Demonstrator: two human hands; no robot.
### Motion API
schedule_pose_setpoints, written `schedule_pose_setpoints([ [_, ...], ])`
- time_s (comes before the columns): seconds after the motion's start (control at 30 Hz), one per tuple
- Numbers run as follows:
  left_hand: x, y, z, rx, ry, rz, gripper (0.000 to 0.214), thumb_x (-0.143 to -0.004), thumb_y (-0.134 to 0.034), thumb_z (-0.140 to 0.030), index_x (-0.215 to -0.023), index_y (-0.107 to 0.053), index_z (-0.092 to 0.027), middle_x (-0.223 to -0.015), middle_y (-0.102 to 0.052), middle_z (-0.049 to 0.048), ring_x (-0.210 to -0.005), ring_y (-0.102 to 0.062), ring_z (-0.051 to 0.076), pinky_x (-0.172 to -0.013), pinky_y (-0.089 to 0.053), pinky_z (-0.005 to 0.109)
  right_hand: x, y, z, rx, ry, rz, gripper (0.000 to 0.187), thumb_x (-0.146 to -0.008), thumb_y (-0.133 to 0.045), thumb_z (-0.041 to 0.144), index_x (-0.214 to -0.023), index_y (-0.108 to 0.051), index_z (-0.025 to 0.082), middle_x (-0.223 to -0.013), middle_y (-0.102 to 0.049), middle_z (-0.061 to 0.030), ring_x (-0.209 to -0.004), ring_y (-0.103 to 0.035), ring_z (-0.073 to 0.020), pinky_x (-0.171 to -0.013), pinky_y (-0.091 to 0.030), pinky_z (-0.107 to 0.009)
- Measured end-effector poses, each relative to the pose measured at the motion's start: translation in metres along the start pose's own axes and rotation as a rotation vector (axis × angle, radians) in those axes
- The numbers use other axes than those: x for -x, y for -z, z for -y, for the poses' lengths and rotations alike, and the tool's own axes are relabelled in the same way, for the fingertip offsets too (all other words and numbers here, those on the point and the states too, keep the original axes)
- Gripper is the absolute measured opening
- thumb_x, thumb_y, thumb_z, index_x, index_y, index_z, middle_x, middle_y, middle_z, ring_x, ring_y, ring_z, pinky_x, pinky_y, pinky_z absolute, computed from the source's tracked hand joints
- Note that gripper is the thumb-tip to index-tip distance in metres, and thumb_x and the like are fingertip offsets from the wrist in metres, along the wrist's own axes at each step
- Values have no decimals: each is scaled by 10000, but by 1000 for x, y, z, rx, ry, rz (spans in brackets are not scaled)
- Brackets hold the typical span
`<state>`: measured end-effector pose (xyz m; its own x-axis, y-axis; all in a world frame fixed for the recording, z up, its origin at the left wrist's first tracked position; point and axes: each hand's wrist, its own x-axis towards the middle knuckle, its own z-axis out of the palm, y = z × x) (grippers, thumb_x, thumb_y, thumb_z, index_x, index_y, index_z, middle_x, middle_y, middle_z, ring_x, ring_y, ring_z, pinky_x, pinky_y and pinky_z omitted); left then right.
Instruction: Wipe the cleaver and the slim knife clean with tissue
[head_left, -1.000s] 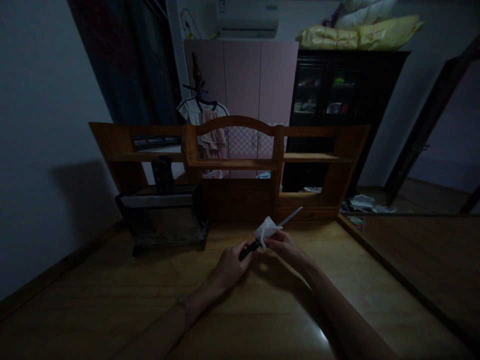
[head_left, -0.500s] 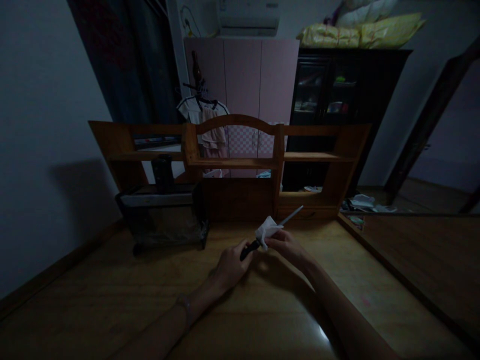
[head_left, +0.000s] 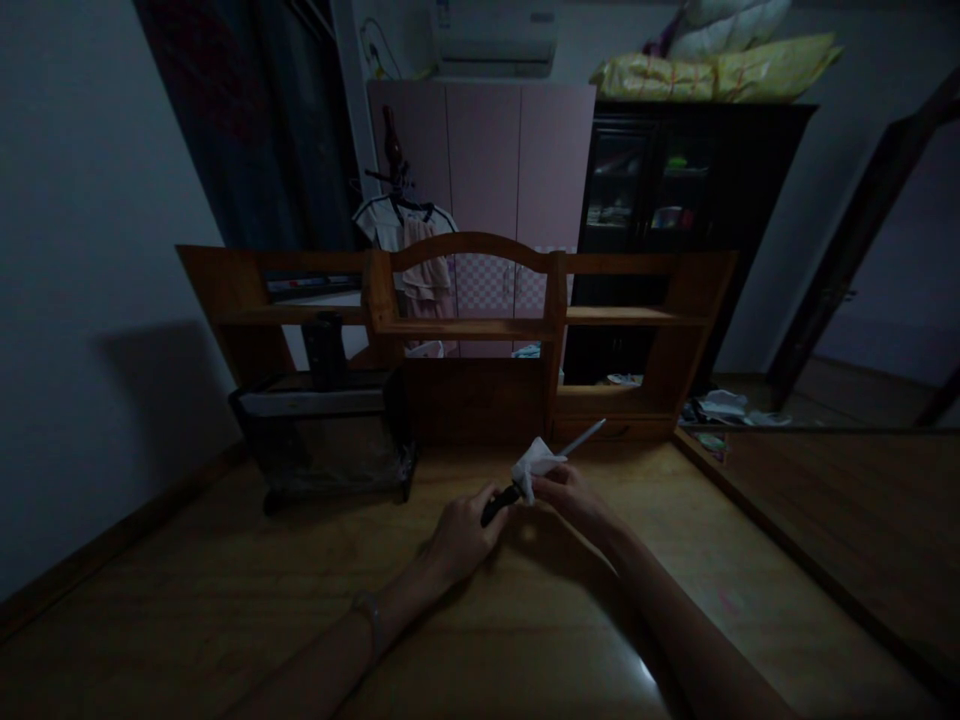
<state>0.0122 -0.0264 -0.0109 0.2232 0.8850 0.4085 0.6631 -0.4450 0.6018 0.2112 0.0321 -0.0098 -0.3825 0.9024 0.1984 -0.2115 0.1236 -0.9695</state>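
My left hand [head_left: 466,535] is wrapped round the black handle of a knife [head_left: 583,438], whose narrow metal blade points up and to the right, away from me. A crumpled white tissue [head_left: 537,464] is folded around the blade near the handle. My right hand [head_left: 576,500] pinches this tissue against the blade from the right side. Beyond the tissue the blade's far end is bare. Both hands are just above the wooden desk top [head_left: 495,640]. The fingertips under the tissue are partly hidden.
A wooden shelf unit [head_left: 472,327] stands along the desk's back edge. On the left is a dark-framed box-like case [head_left: 322,440] with a black upright object [head_left: 325,350] at it. A raised wooden edge [head_left: 750,510] runs along the right. The room is dim.
Both hands keep their grip on the knife and tissue. The blade's tip is slightly lower in view, and the whole view has shifted a little.
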Motion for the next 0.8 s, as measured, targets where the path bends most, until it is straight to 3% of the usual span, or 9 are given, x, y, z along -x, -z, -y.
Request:
schedule_pose_setpoints([
  [0.37, 0, -1, 0, 24, -33, 7, 202, -878, -532, -298, -1055, -612, -242, -959, -704, 34, -845, -658, 199, -728, -436, 259, -2, -1, -5, 66, 10, -110, 224, -657, -789, 343, -772, -719, 164, -749, -696, -30, -694, -610, -177, -672, -452, -279],
  [0.63, -4, 0, -4, 104, 5, -22, 273, -928, -450, -399, -1008, -647, -227, -939, -702, 38, -841, -652, 194, -741, -443, 257, -1, -8, -9, 31, 0, -191, 218, -680, -739, 350, -799, -698, 171, -794, -694, -39, -706, -607, -179, -667, -450, -279],
  [0.8, -7, -2, -2, 145, -38, -51, 271, -937, -446, -378, -948, -659, -212, -919, -692, 35, -841, -639, 176, -747, -435, 253, 1, -10, -1, 44, 12, -196, 176, -653, -739, 304, -758, -705, 166, -760, -690, -29, -716, -606, -182, -675, -438, -276],
])
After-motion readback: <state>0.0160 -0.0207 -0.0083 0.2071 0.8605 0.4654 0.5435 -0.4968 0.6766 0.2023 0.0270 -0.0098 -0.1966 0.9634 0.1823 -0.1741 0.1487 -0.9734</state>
